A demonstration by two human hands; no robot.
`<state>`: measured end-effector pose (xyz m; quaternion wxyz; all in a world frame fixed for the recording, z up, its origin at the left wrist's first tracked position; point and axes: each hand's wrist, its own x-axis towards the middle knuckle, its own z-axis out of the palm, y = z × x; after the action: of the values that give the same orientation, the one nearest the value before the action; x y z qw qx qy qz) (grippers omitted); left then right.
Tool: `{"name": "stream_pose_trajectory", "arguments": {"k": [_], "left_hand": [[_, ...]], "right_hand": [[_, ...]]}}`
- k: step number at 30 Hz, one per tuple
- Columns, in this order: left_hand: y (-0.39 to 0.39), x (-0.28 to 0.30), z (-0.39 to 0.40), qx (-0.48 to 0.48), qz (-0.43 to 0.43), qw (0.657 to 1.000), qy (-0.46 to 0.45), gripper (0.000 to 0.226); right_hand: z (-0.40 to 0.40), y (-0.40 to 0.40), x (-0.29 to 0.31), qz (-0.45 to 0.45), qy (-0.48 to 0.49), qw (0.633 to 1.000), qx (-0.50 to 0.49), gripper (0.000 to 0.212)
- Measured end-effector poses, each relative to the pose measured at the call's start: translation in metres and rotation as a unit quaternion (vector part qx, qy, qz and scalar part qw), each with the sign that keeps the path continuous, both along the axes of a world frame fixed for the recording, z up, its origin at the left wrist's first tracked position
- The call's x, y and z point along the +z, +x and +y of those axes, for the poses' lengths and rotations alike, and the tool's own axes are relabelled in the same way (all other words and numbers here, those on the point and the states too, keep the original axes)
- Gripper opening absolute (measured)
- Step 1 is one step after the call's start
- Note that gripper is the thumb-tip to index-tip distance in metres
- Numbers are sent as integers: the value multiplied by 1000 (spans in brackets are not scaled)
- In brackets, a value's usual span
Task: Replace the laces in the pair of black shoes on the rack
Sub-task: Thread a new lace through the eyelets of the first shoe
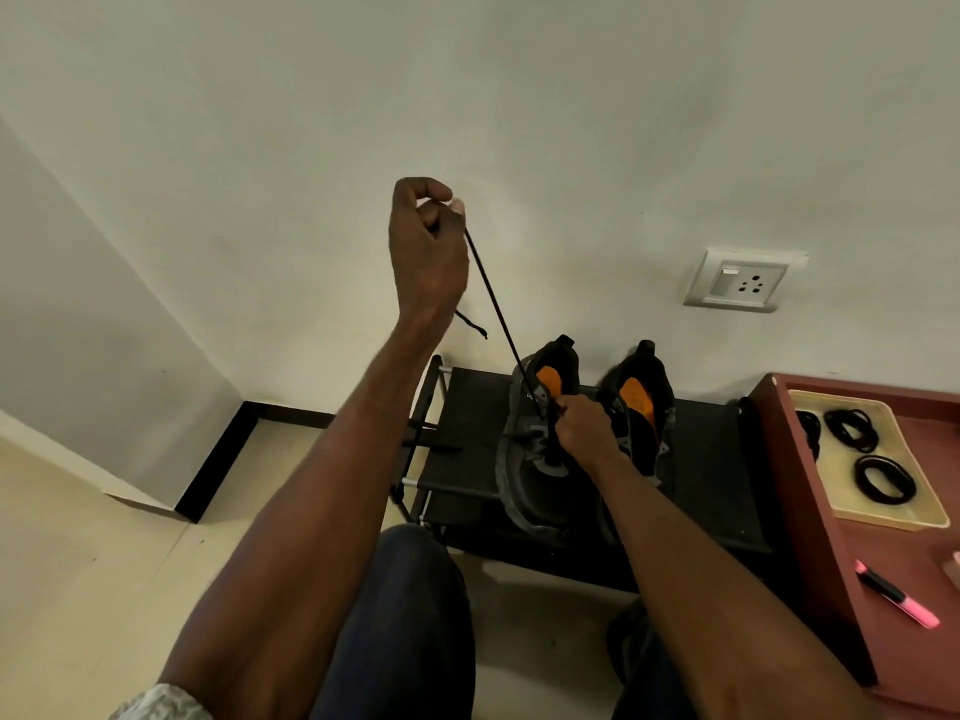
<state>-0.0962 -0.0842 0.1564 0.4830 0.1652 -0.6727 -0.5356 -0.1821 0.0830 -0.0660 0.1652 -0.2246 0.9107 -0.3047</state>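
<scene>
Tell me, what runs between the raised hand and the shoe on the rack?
A taut black lace stretches from the left hand down to the left shoe, seen in the head view.

Dim warm indoor light, soft shadows, wide-angle bending at edges, slight overall softness

A pink marker [898,596] lies on the red table [831,563]; a wall socket [740,281] sits above.

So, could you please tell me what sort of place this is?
Probably a room in a home, near the wall: a low shoe rack holds the black shoes, a wall socket sits above, and a reddish table stands alongside.
</scene>
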Motion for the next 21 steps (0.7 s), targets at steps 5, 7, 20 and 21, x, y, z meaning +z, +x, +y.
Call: {"name": "stream_pose_trajectory", "arguments": {"k": [5, 7, 20, 21], "left_hand": [[2, -1, 7, -7, -2, 1000, -15, 17], [4, 0, 7, -4, 0, 1000, -16, 12], [25, -109, 15, 89, -341, 902, -247, 26], [29, -126, 23, -7, -401, 891, -214, 15]], "right_hand": [[1, 1, -1, -12, -4, 1000, -8, 24], [0, 2, -2, -9, -3, 1000, -7, 25], [-4, 7, -6, -7, -1, 1000, 20, 47], [-2, 8, -6, -8, -15, 1000, 27, 47]]}}
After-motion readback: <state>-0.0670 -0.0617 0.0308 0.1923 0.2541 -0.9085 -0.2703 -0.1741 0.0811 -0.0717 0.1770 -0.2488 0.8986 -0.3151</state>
